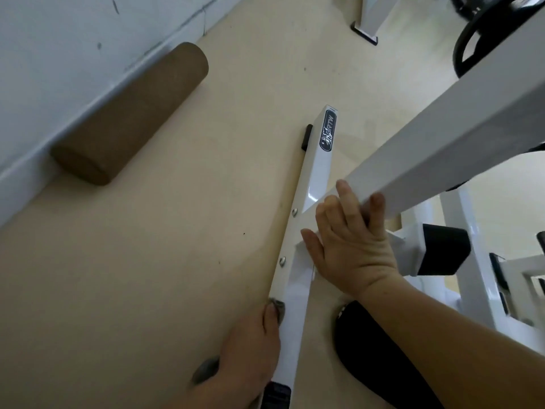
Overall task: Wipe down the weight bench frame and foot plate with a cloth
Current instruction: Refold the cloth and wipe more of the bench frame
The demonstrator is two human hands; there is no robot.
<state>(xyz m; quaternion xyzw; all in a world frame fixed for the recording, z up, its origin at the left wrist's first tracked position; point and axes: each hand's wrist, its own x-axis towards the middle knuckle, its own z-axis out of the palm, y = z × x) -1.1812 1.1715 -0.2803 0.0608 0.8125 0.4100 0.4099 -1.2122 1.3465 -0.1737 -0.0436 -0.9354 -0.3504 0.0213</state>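
The bench's white floor bar (318, 172) runs from the bottom middle up the floor, with a black label near its far end. My left hand (247, 349) presses a grey cloth (277, 309) against the bar's left side near its near end; only the cloth's edges show around my fingers. A slanted white beam (457, 122) rises to the right from a bolted joint plate (295, 261). My right hand (348, 240) lies over that joint, its fingers wrapped around the beam's lower end.
A brown foam roller (129, 113) lies along the white wall at left. A black rounded object (377, 355) sits on the floor under my right forearm. More white frame tubes with a black pad (445, 249) stand at right, and a black weight plate (469, 45) is at top right.
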